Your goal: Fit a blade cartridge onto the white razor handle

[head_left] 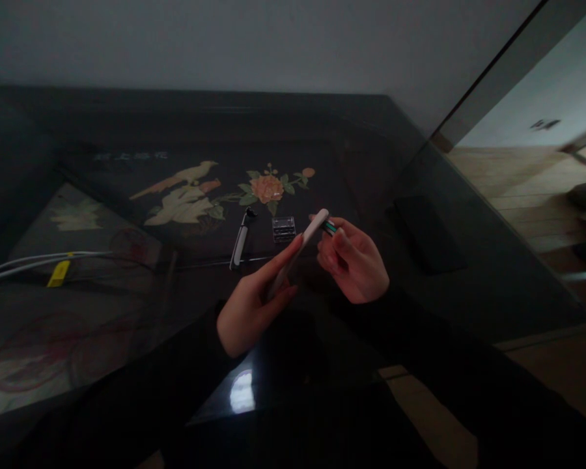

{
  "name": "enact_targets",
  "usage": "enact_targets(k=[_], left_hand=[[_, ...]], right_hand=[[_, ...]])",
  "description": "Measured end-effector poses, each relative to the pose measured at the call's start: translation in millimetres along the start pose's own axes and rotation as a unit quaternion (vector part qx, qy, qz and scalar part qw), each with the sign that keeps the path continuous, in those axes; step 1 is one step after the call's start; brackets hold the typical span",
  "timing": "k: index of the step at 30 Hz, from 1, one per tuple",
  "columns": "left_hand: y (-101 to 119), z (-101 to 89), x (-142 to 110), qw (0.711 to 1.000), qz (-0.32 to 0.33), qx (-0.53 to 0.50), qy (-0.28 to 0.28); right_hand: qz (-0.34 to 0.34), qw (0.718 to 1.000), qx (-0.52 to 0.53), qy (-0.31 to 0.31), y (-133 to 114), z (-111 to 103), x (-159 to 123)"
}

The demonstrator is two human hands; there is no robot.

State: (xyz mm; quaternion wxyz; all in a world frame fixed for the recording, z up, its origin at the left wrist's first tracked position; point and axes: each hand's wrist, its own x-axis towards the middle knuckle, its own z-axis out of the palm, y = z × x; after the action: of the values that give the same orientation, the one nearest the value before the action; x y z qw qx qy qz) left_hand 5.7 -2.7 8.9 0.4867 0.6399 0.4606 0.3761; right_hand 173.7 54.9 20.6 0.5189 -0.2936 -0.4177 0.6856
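My left hand (254, 303) is closed around a slim, long white object (314, 225), which tilts up to the right over the table. At its upper end, my right hand (354, 257) pinches a small green and black piece (330, 227) between thumb and fingers. The piece lies against or very close to the white object; whether the two are joined I cannot tell. Beyond my left hand, a razor (241, 241) with a pale handle and dark head lies on the table. Right of it sits a small clear case (284, 230) with dark, shiny contents.
The dark glass-topped table (371, 130) bears a flower and bird picture. A flat black object (427, 234) lies to the right. White cables (43, 260) with a yellow tag (59, 273) run in from the left. Behind the table stands a grey wall (200, 45).
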Motion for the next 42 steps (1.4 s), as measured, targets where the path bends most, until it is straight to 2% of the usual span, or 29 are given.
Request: enact_targets(k=[11, 29, 42], left_hand=[[2.2, 1.3, -3.5, 0.999, 0.009, -0.018, -0.035], [-1.6, -0.5, 2.6, 1.0, -0.003, -0.018, 0.011], [2.0, 1.9, -3.7, 0.997, -0.004, -0.066, -0.051]], right_hand=[[-0.007, 1.0, -0.005, 0.009, 3.2, -2.1, 0.7], [-0.009, 0.999, 0.031, -0.007, 0.7, 0.0, -1.1], [-0.007, 1.0, 0.007, 0.011, 2.5, -1.8, 0.6]])
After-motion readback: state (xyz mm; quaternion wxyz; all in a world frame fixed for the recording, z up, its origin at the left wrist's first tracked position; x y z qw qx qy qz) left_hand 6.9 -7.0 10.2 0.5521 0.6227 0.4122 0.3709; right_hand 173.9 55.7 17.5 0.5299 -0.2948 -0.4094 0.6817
